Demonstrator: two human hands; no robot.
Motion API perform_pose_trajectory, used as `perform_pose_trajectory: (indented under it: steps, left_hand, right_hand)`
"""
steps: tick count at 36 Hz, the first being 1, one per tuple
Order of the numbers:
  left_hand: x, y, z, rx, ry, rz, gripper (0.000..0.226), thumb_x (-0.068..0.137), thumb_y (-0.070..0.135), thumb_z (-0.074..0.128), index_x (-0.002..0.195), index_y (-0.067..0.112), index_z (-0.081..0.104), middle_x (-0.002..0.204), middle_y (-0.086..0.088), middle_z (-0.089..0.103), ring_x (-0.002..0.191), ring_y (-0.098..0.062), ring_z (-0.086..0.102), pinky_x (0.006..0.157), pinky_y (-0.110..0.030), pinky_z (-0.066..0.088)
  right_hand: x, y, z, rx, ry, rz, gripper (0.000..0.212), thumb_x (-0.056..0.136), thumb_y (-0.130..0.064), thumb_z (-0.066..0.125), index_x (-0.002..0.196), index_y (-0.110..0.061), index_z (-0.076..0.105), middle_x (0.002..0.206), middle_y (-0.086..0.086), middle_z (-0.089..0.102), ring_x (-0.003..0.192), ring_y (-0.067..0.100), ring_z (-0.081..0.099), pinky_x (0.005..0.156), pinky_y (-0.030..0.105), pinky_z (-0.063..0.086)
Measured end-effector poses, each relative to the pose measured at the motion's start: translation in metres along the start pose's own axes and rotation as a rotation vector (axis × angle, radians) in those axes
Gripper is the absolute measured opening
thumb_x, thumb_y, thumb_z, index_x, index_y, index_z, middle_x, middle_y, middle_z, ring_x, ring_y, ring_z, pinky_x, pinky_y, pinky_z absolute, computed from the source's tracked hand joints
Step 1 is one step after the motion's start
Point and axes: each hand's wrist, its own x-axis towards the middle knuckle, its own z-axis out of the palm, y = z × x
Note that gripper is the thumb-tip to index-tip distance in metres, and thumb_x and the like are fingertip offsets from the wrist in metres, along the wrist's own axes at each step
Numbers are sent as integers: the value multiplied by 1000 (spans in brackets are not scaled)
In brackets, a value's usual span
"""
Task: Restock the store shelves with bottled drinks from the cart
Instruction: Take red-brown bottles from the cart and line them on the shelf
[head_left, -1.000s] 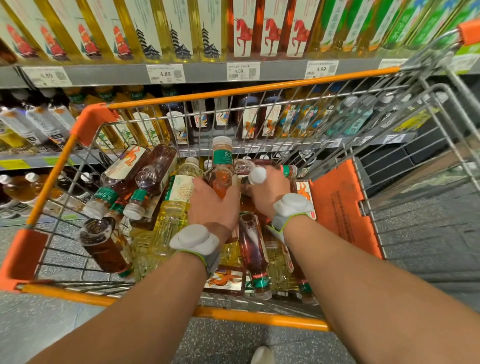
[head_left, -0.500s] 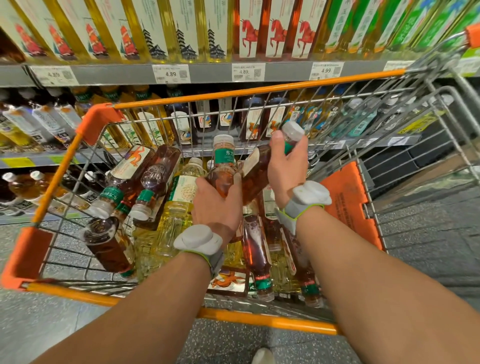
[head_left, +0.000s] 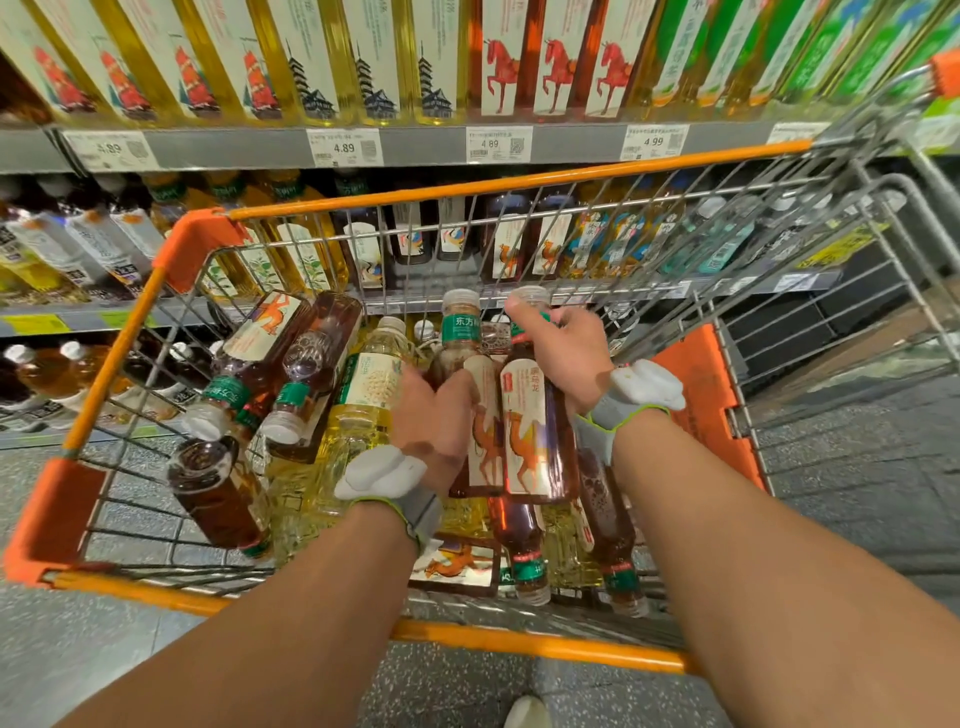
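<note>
Since half a second ago, the right hand (head_left: 566, 353) is completing a swing that brings its tilted bottle upright. The right bottle (head_left: 535, 431) is now standing close beside the left bottle (head_left: 457, 332), and the two appear to be touching along their labels. Both are being held above the pile in the cart (head_left: 519, 181) and are not yet reaching the shelf (head_left: 415, 150).

The left hand (head_left: 434, 415) is wrapping the lower body of its bottle, fingers clamped round it. The right hand is gripping its bottle at the shoulder, fingers (head_left: 519, 317) curling round the neck up to the cap. Pairing the bottles cap-up is probably letting the person carry both across in one lift, with the labels facing out for placement.

The left bottle's green neck band is showing "东方"; further characters are being hidden. Both labels are carrying a camel drawing. Vertical print on the right label is reading too small to confirm.

Around them, brown bottles and a pale yellow bottle (head_left: 363, 395) are lying loose in the cart. Price tags (head_left: 344, 147) on the shelf edge are showing 4.89, 4.89 and 4.99.
</note>
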Motion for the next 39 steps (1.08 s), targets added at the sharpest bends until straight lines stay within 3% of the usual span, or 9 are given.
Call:
perform_pose_trajectory:
  steps: [4,6,9,12,17,23,27,35,39]
  left_hand:
    - [-6,7,-3,-103,-87,-27,48,65,37,60,106,12,58,92,-3,60,85,-25,58,66,-34,40]
    - [-9,8,-2,-123,-121,-23,58,58,50,59,105,17,58,94,-3,63,89,-27,63,73,-38,49]
    - [-11,7,-2,-122,-164,-30,77,50,67,65,111,20,60,105,-4,69,96,-28,67,87,-49,56]
    - [-11,6,-2,-143,-190,-36,92,46,78,70,117,21,60,112,-2,70,102,-26,68,95,-50,55]
    - [-15,11,-4,-141,-206,-47,121,37,93,65,131,18,55,119,-2,68,106,-25,67,99,-47,53]
    - [-16,9,-4,-198,-280,-67,112,44,86,72,129,16,56,113,-3,73,99,-24,72,93,-45,58]
    - [-15,8,-1,-169,-256,-104,119,39,88,68,132,14,56,119,-8,71,105,-30,69,98,-46,55]
    - [-5,-3,5,-105,-179,-119,104,63,85,69,135,12,54,124,-9,67,109,-30,66,101,-45,53]
    - [-3,-2,5,-70,-119,-128,107,65,85,65,139,10,50,127,-9,63,113,-30,62,101,-41,51]
  right_hand:
    - [-1,-8,-12,94,-54,110,60,82,-55,73,72,3,59,79,36,54,69,21,49,70,34,41]
    - [1,-10,-14,121,-96,150,80,82,-55,73,109,20,61,84,29,61,74,24,53,78,43,51]
    - [1,-13,-14,118,-123,179,83,81,-54,74,121,18,57,88,28,63,76,32,57,93,60,50]
    - [3,-18,-16,142,-131,187,65,85,-50,73,103,13,68,91,28,72,67,28,69,73,46,60]
    - [3,-30,-19,201,-181,166,43,89,-44,72,88,-1,70,59,4,70,50,15,68,40,17,45]
    - [0,-30,-14,154,-83,204,48,81,-51,76,93,-5,71,70,4,73,50,9,68,37,15,41]
    - [0,-30,-9,48,-42,288,77,76,-62,75,123,-3,61,107,10,72,89,23,72,63,28,53]
    - [5,-24,-4,-46,-218,217,54,100,-48,48,130,-6,62,128,14,66,77,11,58,66,22,47]
    - [2,-28,-6,-17,-476,307,41,89,-47,59,106,-11,68,88,5,73,69,16,70,60,26,54]
